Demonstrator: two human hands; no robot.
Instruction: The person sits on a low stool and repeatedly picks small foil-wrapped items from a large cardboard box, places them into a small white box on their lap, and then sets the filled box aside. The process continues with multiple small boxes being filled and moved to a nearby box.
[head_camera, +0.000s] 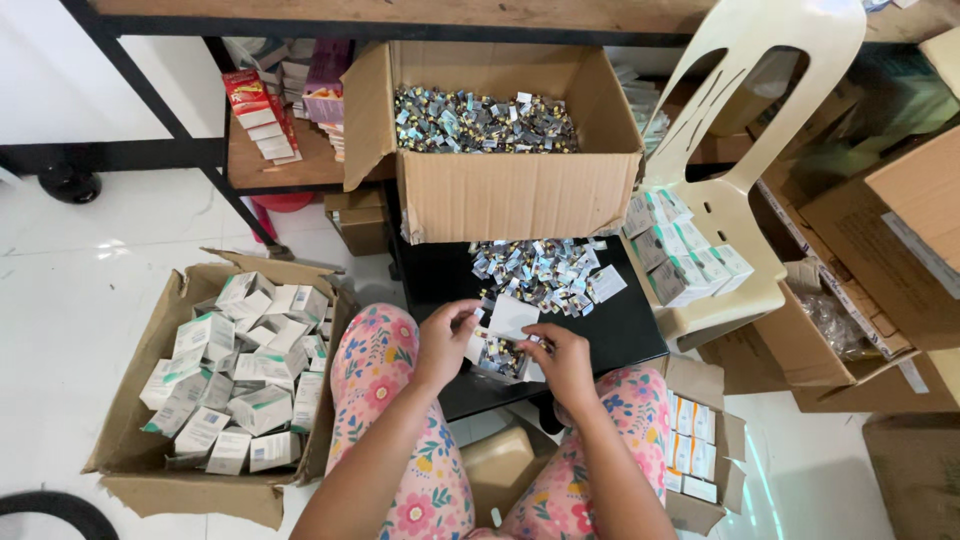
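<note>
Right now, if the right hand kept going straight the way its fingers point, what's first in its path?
The right hand points up-left at the small open white box it is touching, so that comes first. Beyond it sits the left hand on the box's other side. Depth is hard to judge from above.

A small white carton (505, 335) is held open between the left hand (447, 340) and the right hand (562, 362), above the near edge of a black tabletop. Its top flap is raised and tilted back — plain white inside — and small shiny packets are seen packed within it. Just beyond it, a loose heap of foil sachets (540, 273) — silver, blue and gold — is spread flat on the black surface.
</note>
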